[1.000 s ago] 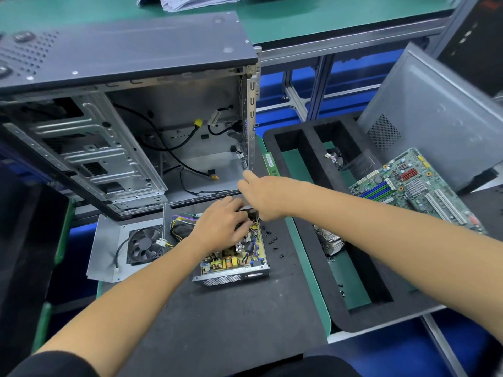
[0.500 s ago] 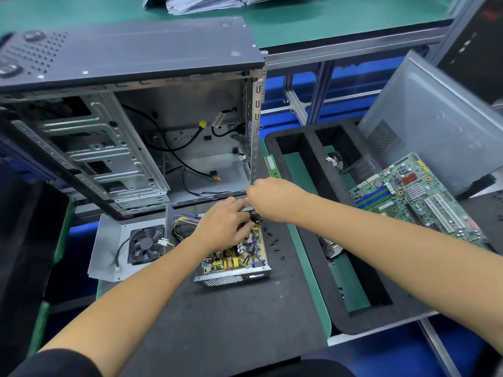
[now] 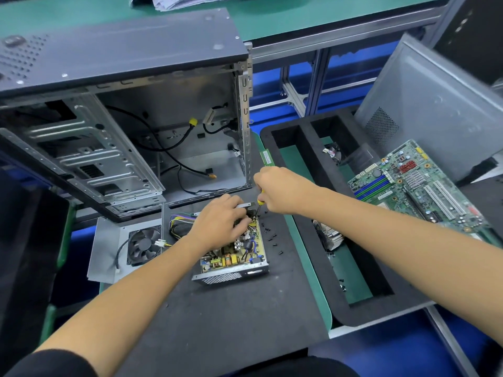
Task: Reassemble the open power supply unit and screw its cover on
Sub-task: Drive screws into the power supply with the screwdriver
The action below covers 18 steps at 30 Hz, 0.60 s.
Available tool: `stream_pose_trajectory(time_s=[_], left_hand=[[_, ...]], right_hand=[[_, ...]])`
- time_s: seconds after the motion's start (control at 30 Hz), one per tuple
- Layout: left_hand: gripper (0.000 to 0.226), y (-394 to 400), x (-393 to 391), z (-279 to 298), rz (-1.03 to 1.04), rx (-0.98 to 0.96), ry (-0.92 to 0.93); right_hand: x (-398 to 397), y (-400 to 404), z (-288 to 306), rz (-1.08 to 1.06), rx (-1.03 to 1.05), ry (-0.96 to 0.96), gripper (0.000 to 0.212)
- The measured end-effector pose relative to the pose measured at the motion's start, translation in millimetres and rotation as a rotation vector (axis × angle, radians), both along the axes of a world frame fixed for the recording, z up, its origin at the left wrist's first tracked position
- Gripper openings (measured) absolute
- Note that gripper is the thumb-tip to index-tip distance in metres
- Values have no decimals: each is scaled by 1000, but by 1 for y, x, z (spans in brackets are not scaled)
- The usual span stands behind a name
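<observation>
The open power supply unit [image 3: 231, 254] is sitting on the dark mat [image 3: 217, 322], just in front of the big empty computer case [image 3: 122, 131]. Its top is off, so the little parts and coloured wires inside are showing.

The left hand [image 3: 220, 223] is lying on the far end of the box with its fingers bent down into the parts. I cannot tell if those fingers are gripping anything in there.

The right hand [image 3: 280, 189] is curling tight around a screwdriver [image 3: 260, 204] with a yellow and black handle. The tool is pointing down at the far right corner of the box, right beside the left hand's fingertips. The tip is too small to see well.

Some small black screws [image 3: 272, 236] are lying loose on the mat, just to the right of the box.

The grey metal cover [image 3: 109, 254] with its black fan [image 3: 144, 244] is lying flat on the left, touching the box's side, and wires are running from the fan toward the box.

Off to the right, a black foam tray [image 3: 313, 240] is sitting on the table, and a green circuit board [image 3: 422, 186] is leaning across its far side.
</observation>
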<state>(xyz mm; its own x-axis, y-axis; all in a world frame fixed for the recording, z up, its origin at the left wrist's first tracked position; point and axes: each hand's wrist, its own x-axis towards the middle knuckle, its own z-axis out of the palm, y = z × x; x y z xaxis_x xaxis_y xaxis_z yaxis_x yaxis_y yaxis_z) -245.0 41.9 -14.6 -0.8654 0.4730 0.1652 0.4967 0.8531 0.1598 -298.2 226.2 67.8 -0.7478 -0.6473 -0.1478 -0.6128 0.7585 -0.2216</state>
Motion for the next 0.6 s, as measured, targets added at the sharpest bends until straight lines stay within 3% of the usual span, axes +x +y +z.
stream_pose_trajectory(time_s=[0.3, 0.53, 0.6], left_hand=[[28, 2, 0, 2, 6, -33, 1], [37, 6, 3, 6, 20, -63, -19], [34, 6, 3, 7, 20, -49, -23]], right_hand=[[3, 3, -4, 34, -8, -3, 19], [4, -12, 6, 213, 220, 145, 34], [3, -20, 10, 246, 265, 192, 26]])
